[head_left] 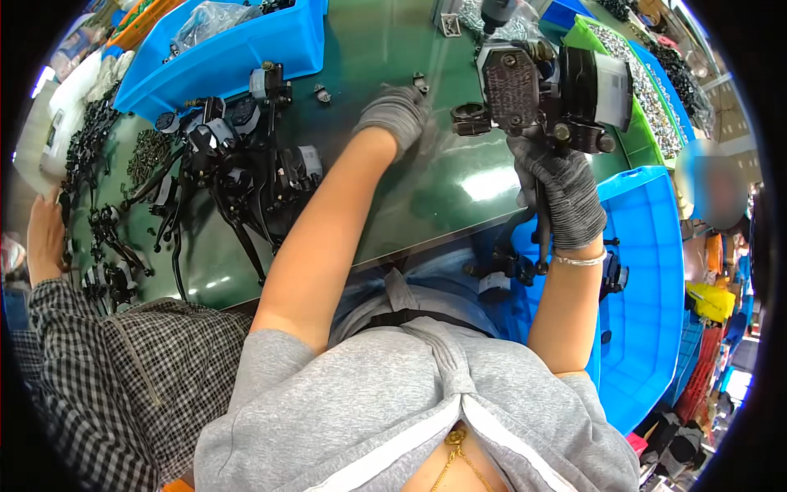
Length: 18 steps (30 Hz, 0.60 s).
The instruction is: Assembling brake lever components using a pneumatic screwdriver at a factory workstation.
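My right hand [566, 184], in a grey striped glove, is wrapped round a black brake lever assembly [512, 86], held up over the table's front edge. Its square reservoir cap faces up, and the lever hangs down beside my wrist. Farther left, my left hand [393, 119], gloved alike, reaches across the green table [426, 184]. A small metal clamp [420, 82] is right at its fingertips; the fingers are mostly hidden and slightly blurred, so whether they grip it is unclear. Another small clamp [322, 94] lies to the left of that hand.
Several black lever assemblies [238, 164] are heaped at left. Behind them stands a blue bin [238, 70]. A power tool [498, 12] hangs at the top. A green tray [656, 123] of small metal parts sits right; a large blue crate [648, 287] stands below. A co-worker's hand [47, 234] is far left.
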### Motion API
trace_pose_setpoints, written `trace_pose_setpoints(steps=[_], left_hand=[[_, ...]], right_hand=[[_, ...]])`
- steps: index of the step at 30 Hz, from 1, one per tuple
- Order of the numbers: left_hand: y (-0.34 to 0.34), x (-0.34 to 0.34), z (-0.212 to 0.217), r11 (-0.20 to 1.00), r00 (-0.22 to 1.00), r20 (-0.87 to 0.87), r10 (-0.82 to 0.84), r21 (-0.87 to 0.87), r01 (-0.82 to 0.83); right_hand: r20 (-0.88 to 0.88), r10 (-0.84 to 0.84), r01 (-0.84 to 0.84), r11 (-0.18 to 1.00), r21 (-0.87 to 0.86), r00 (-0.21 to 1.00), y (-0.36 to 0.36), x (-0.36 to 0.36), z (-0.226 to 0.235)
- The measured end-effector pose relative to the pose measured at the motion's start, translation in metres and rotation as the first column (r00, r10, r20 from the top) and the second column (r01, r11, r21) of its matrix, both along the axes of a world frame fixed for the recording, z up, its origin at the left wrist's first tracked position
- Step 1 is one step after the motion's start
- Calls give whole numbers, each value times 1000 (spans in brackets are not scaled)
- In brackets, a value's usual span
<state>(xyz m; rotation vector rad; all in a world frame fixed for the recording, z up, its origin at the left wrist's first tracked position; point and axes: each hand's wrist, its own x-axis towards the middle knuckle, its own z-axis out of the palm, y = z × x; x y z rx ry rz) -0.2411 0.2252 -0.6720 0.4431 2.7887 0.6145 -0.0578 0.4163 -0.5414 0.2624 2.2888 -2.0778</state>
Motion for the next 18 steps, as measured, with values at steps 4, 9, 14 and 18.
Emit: trace_pose_setpoints(steps=[4, 9, 14, 18], left_hand=[[8, 68, 45, 745, 975, 82, 205, 633, -210], [-17, 115, 69, 19, 849, -97, 519, 995, 102], [-35, 115, 142, 826, 339, -843, 419, 509, 244], [-37, 111, 156, 251, 798, -358, 485, 931, 265]], right_hand=[[22, -125, 123, 989, 82, 992, 5, -3, -15], [-39, 117, -95, 924, 370, 992, -19, -34, -11], [-177, 317, -157, 792, 590, 932, -52, -76, 16], [-156, 430, -156, 604, 781, 889, -58, -105, 23]])
